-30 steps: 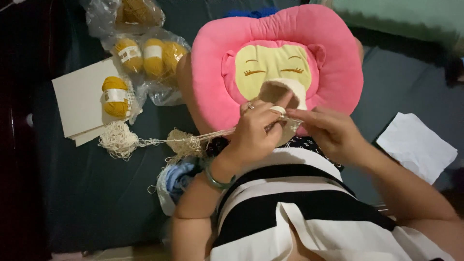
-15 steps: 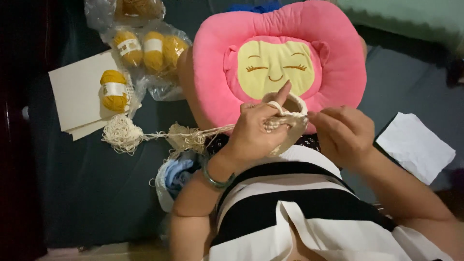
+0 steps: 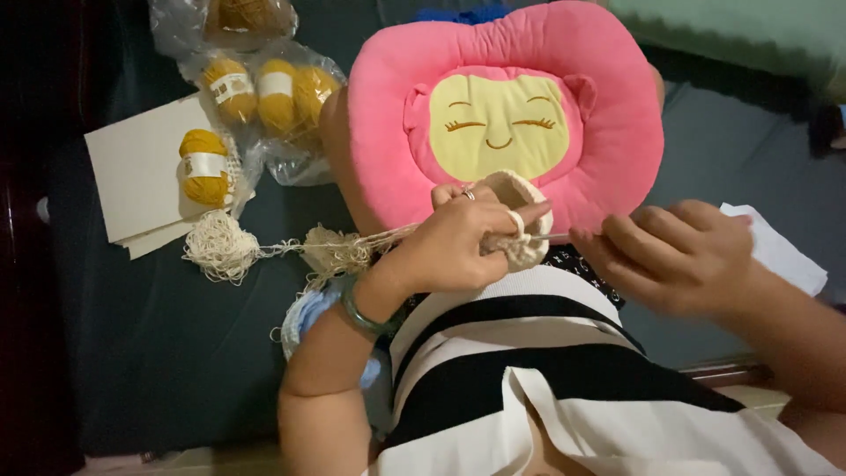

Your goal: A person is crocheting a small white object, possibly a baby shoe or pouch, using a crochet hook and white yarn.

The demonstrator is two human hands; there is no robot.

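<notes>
Crochet piece (image 3: 522,220), a small cream cup shape, sits in the middle of the frame, just in front of the pink pillow (image 3: 507,115). Left hand (image 3: 458,242) pinches it, with one finger wrapped in thread (image 3: 352,251). Right hand (image 3: 674,256) is just to the right, fingers curled around a thin hook (image 3: 557,236) that points left into the piece. The hook lies flat, side to side. Thread runs left to a loose cream pile (image 3: 220,249). Yellow yarn balls (image 3: 264,88) lie at the upper left, one on white card (image 3: 141,167).
</notes>
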